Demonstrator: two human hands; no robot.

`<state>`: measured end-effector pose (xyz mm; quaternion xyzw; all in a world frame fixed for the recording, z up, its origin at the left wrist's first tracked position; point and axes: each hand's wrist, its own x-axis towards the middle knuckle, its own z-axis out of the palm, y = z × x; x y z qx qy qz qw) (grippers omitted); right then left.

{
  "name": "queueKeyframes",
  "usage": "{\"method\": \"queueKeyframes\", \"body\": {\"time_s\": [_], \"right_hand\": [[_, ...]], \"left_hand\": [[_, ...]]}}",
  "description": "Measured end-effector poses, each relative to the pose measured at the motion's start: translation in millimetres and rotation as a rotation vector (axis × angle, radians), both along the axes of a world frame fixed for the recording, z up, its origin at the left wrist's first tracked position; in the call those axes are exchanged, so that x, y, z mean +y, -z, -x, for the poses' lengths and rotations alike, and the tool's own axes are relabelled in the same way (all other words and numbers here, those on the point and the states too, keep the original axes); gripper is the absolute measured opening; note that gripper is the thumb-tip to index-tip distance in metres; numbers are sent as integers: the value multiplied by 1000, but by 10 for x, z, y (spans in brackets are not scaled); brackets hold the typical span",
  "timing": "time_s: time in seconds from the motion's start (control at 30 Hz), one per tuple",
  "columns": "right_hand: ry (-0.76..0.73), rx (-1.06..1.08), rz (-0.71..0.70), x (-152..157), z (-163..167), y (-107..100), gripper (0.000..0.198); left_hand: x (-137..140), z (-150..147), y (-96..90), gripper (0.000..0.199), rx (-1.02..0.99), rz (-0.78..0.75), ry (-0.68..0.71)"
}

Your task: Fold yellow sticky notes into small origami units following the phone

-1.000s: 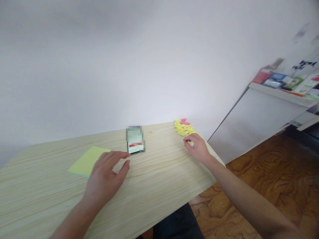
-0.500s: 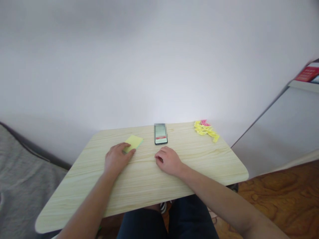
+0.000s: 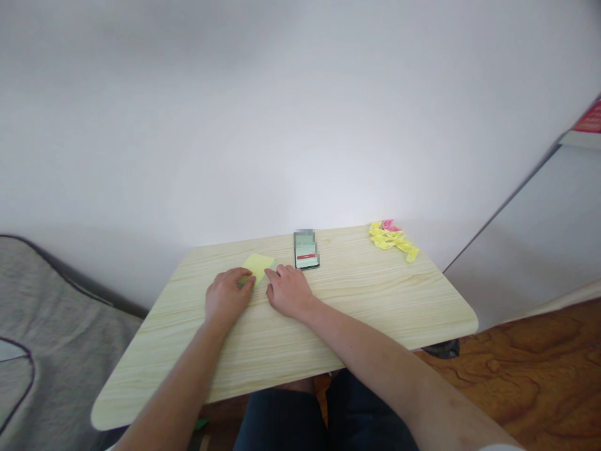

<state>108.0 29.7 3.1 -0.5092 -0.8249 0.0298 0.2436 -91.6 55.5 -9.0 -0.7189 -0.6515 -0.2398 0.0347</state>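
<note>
A pad of yellow sticky notes [image 3: 257, 264], with a greenish side edge, lies on the light wood-grain table. My left hand [image 3: 228, 295] pinches the pad's near left edge between thumb and fingers. From the other side, my right hand [image 3: 290, 292] reaches in with its index finger stretched to the pad's right edge. Its thumb is apart from that finger, and the other fingers are bent. Nothing shows in the right hand's grasp. Just behind the right hand lies a phone [image 3: 307, 250] with a lit, partly blurred screen.
Folded yellow paper pieces [image 3: 393, 239] and a pink one [image 3: 390, 225] lie at the table's back right. The table [image 3: 375, 300] stands against a white wall [image 3: 300, 125]. Grey fabric [image 3: 70, 338] is at the left, a white panel [image 3: 539, 232] at the right.
My right hand has moved left from in front of the phone to the pad, its index finger now stretched out. The left hand stays on the pad. The view has shifted slightly.
</note>
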Motion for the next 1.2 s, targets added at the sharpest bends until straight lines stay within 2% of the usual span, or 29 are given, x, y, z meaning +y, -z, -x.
{"method": "queueKeyframes", "body": {"time_s": [0.13, 0.23, 0.37, 0.47, 0.73, 1.0, 1.2], "right_hand": [[-2, -17, 21, 44, 48, 3, 35], [2, -6, 35, 55, 51, 15, 35], [11, 29, 42, 61, 51, 39, 33], [2, 33, 29, 68, 51, 57, 34], [-11, 28, 42, 91, 57, 66, 35], [-16, 39, 65, 103, 65, 75, 36], [-16, 37, 80, 116, 61, 60, 35]], "left_hand": [[109, 43, -52, 28, 39, 12, 12], [298, 63, -117, 23, 80, 30, 76], [582, 40, -138, 47, 144, 39, 267], [688, 21, -80, 48, 162, 44, 354], [615, 28, -13, 41, 112, 4, 383], [617, -15, -57, 57, 115, 34, 461], [611, -30, -54, 48, 38, 12, 460]]}}
